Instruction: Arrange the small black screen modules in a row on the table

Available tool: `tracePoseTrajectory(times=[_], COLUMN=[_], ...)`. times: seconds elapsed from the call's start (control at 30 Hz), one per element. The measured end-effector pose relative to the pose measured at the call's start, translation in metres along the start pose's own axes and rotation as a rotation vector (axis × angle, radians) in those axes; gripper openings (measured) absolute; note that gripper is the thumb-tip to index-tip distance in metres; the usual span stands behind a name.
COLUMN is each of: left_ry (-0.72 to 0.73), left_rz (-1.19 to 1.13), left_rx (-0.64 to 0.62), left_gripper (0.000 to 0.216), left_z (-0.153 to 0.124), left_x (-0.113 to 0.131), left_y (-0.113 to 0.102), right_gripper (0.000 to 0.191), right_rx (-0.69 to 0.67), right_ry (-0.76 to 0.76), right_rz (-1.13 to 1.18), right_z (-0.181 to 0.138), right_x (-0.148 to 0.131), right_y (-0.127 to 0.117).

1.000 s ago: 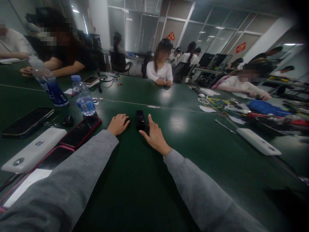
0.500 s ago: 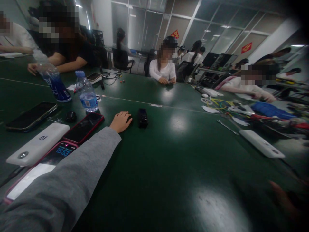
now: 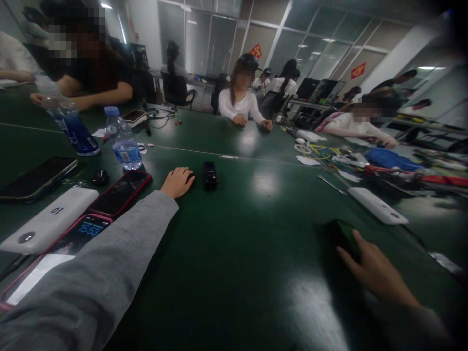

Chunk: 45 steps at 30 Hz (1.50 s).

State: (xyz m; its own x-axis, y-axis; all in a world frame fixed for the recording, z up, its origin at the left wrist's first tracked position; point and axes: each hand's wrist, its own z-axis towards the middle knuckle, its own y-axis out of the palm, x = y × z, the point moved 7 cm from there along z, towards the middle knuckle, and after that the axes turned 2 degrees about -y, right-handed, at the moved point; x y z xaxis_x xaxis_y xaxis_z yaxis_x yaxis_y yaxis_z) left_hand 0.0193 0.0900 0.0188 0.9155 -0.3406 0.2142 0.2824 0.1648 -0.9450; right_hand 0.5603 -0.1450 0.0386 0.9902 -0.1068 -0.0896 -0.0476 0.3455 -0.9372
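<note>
Black and too blurred to name closely, a handheld object sits in my right hand, with the thumb on its near side and the fingers curled behind it. My left hand lies palm down on the green worktop, its fingers close together and the thumb slightly out. A dark patch shows under its fingertips; I cannot tell whether that is shadow or something covered.

Just right of my left hand, apart from it, stands a small black device with a screen. It is well away from my right hand, farther out and to its left.

Near my left wrist, on the outer side, is a red-edged phone, and beyond it a blue-capped water bottle. Past my right hand lie a white power bank with a cable and, farther out, a metal wrench.
</note>
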Motion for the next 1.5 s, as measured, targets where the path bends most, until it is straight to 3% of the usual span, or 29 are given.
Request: tracePoseTrajectory(times=[0.07,0.27,0.33,0.4,0.63,0.77,0.93,1.17,1.4,1.5], left_ry=[-0.002,0.003,0.002,0.003,0.012,0.009,0.008,0.012,0.021,0.022], left_rz=[-0.004,0.004,0.008,0.007,0.021,0.029,0.036,0.018,0.024,0.024], left_rx=[-0.007,-0.016,-0.014,-0.016,-0.009,-0.012,-0.017,-0.024,-0.016,-0.017], left_gripper=[0.047,0.046,0.046,0.046,0.045,0.046,0.045,0.046,0.047,0.047], left_z=[0.000,0.000,0.001,0.001,0.002,0.001,0.001,0.002,0.003,0.003], left_x=[0.000,0.003,0.002,0.000,0.001,0.002,0.004,0.001,0.000,0.000], left_y=[-0.001,-0.003,-0.003,-0.001,0.000,-0.002,-0.004,-0.002,0.000,0.000], right_gripper=[0.078,0.066,0.063,0.060,0.069,0.065,0.052,0.055,0.075,0.073], right_rx=[-0.062,-0.017,0.043,0.103,0.134,0.099,0.021,-0.009,0.079,0.084], right_ry=[-0.035,-0.262,-0.271,-0.295,-0.356,-0.350,-0.323,-0.297,-0.188,-0.125], right_rz=[0.002,0.143,0.216,0.293,0.552,0.616,0.592,0.540,0.665,0.750], right_z=[0.027,0.114,0.129,0.136,0.132,0.132,0.132,0.130,0.140,0.145], right_x=[-0.042,-0.245,-0.283,-0.302,-0.299,-0.300,-0.303,-0.304,-0.285,-0.276], right_y=[0.018,0.060,0.068,0.072,0.074,0.074,0.076,0.074,0.080,0.087])
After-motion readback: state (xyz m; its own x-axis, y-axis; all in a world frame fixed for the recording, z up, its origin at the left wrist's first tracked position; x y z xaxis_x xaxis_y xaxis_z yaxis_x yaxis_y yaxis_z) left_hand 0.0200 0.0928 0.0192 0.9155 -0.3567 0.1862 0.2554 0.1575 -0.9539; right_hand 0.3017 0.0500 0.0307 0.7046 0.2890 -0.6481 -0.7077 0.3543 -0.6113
